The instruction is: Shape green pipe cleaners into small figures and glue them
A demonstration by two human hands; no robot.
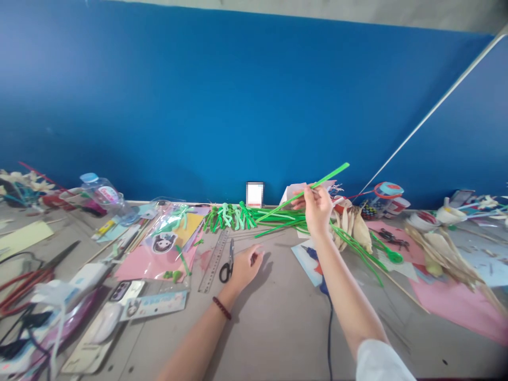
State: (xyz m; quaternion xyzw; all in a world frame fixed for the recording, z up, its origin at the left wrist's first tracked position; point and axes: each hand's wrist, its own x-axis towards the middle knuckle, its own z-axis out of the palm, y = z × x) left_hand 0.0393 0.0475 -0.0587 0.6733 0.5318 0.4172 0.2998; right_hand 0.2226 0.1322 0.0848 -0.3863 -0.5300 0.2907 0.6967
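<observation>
My right hand (318, 209) is raised over the back of the table, its fingers closed on a few long green pipe cleaners (332, 173) that slant up to the right. Below it lies a loose bundle of green pipe cleaners (273, 228). Shaped pieces in light and dark green (234, 216) are lined up at the bundle's left end. My left hand (245, 267) rests low over the table, fingers loosely curled and apart, with nothing visible in them. Black-handled scissors (227, 269) lie just left of it, next to a clear ruler (214, 262).
A glue gun (324, 286) with a dark cord lies below my right forearm. Plastic bags (159, 259), a bottle (105, 193), a phone (121, 291) and large red-handled scissors (29, 283) crowd the left. Dried husks (444, 251) and pink paper (456, 309) lie right. A blue wall (238, 106) stands behind.
</observation>
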